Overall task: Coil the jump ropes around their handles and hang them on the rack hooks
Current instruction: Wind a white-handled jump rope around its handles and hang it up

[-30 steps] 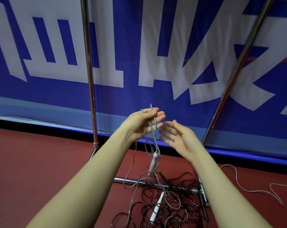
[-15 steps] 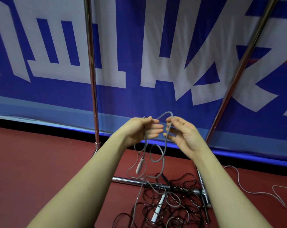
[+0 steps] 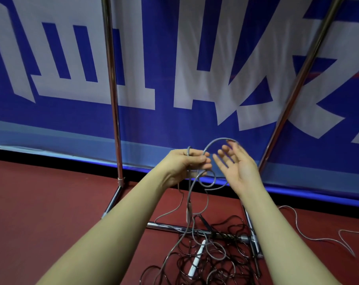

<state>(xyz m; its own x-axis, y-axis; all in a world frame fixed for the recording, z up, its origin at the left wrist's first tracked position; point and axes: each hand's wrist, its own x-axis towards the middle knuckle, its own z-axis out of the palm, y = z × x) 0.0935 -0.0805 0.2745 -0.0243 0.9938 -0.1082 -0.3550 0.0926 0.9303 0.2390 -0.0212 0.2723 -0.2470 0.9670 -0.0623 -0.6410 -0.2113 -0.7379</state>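
Observation:
My left hand [image 3: 188, 164] is closed around a grey jump rope [image 3: 213, 183], holding its loops in front of me. One loop arches up from the fist to my right hand [image 3: 235, 167], whose fingers are spread with the rope lying across the fingertips. A slim handle [image 3: 188, 211] of this rope hangs below the left hand. On the floor lies a tangle of dark ropes [image 3: 213, 260] with a white handle [image 3: 197, 258] in it. The chrome rack [image 3: 115, 112] stands behind; no hooks are in view.
The rack's base bar [image 3: 166, 225] runs along the red floor under the ropes, and its right post [image 3: 302, 73] leans up to the right. A blue and white banner [image 3: 174, 68] fills the background. Another grey rope [image 3: 310, 236] trails on the floor at right.
My right hand has opened from a pinch on the rope and its fingers are now spread, with a wider loop arching over it. The hanging handle has dropped lower.

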